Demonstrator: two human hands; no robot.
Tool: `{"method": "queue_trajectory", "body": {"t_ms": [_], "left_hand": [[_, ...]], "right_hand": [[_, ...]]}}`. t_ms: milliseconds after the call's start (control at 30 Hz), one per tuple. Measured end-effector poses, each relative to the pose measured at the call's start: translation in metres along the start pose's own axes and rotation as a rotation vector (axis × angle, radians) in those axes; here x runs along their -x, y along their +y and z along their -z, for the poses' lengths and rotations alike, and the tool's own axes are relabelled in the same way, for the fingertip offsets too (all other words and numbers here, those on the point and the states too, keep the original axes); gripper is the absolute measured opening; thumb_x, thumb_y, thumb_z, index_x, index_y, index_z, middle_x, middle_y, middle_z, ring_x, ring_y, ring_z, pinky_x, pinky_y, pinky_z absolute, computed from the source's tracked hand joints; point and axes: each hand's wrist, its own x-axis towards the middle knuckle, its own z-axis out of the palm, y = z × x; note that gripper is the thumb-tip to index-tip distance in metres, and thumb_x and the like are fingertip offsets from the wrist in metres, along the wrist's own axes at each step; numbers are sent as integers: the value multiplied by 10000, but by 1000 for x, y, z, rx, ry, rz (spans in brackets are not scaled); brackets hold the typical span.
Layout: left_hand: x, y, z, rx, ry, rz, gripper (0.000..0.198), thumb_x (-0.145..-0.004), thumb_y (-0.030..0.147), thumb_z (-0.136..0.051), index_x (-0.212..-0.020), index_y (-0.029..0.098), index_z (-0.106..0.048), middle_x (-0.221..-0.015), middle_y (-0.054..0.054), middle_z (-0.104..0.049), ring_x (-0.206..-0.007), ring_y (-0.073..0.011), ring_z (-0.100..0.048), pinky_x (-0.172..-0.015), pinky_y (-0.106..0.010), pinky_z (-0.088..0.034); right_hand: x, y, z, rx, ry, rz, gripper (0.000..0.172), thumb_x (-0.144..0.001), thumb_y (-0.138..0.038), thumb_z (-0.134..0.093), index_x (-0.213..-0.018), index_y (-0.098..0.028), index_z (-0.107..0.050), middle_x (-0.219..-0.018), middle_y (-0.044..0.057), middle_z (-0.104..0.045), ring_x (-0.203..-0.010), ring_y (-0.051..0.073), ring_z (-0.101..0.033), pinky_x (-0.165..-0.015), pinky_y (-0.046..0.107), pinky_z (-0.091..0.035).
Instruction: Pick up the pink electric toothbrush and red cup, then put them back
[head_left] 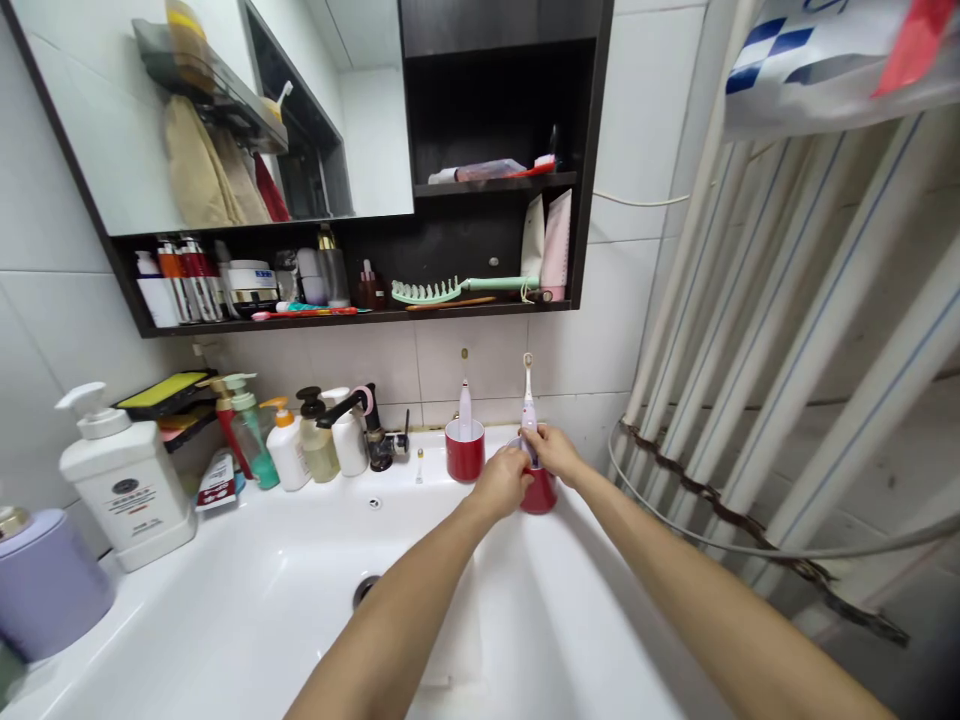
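Observation:
Two red cups stand on the white sink's back ledge. The left red cup (465, 458) holds an upright white electric toothbrush (465, 408). At the right red cup (539, 494), my left hand (504, 482) is closed at the rim, its fingertips partly over the opening. My right hand (553, 452) has its fingers closed round the lower part of a second electric toothbrush (529, 400), whose head points up. The base of that brush is hidden by my fingers and the cup. Between the faucet and the left cup lies a small brush head (420, 466).
A black faucet (379, 440) and several pump bottles line the back left of the sink (285, 590). Above hangs a dark shelf cabinet (495, 190) with a mirror. White pipes (780, 330) and a grey hose run along the right.

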Motion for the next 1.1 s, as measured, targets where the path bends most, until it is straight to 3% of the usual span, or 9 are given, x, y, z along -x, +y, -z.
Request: {"method": "queue_trajectory", "body": {"t_ms": [133,267,400,500,600,667,800,933,1100], "left_hand": [[-23,-12,-10,-65,-4,-15,163,-541,28,-455,-497,184,-453,-601,-18,-455,-723,-187,-430,-698,-318,-333],[-30,-16,-7,-103,2,-57,152,-548,39,-474,-580,186,-498,-728,-50,-493,-810,-206,-422,-755,-332,-304],[-22,-21,17,-127,252,-36,247,-536,62,-529,-742,199,-517,-981,-71,-448,-993,-208,-326,-876,-333,-169],[-14,-31,40,-155,410,132,242,-473,69,-591,-673,181,-515,-1064,-79,-391,-1072,-231,-232,-898,-346,-96],[-6,-42,55,-148,362,322,178,-443,55,-594,-543,158,-490,-1009,-84,-424,-1015,-252,-311,-863,-355,-174],[0,-45,58,-167,291,378,126,-475,61,-562,-511,152,-483,-940,-77,-454,-898,-228,-410,-797,-334,-264],[29,-38,58,-325,219,345,68,-519,112,-542,-568,155,-522,-877,-48,-462,-777,-171,-459,-712,-276,-331],[77,-25,55,-480,162,313,100,-546,175,-549,-645,166,-552,-921,-39,-455,-797,-152,-455,-704,-246,-343],[132,-16,52,-660,105,318,128,-552,221,-563,-674,182,-575,-963,-54,-470,-822,-171,-455,-761,-292,-310]], "right_hand": [[-25,11,1,-11,-40,-25,246,-753,-295,-379,-892,-120,-481,-862,26,-522,-729,114,-509,-635,292,-424],[-40,18,1,-49,-93,-30,252,-750,-292,-387,-907,-117,-478,-875,25,-520,-743,124,-511,-638,297,-428],[-41,23,4,-82,-100,-11,248,-748,-305,-387,-849,-109,-501,-787,13,-544,-668,99,-521,-600,273,-431],[-33,20,10,-85,6,10,275,-725,-334,-399,-822,-111,-528,-759,40,-571,-684,128,-528,-627,284,-414],[-17,7,13,-59,206,44,329,-709,-324,-378,-924,-104,-495,-897,109,-548,-844,196,-486,-741,324,-353],[-1,-5,8,-46,285,101,345,-706,-296,-360,-975,-104,-463,-972,121,-511,-900,193,-455,-789,319,-320],[33,-23,-25,-53,210,210,332,-674,-301,-398,-949,-138,-486,-936,83,-534,-819,150,-499,-734,267,-372],[62,-26,-66,-51,59,200,384,-641,-329,-444,-960,-119,-482,-918,101,-546,-773,162,-522,-679,272,-399],[89,-26,-96,-23,-89,179,255,-643,-300,-440,-809,-138,-547,-801,76,-589,-735,172,-529,-656,264,-392]]}}
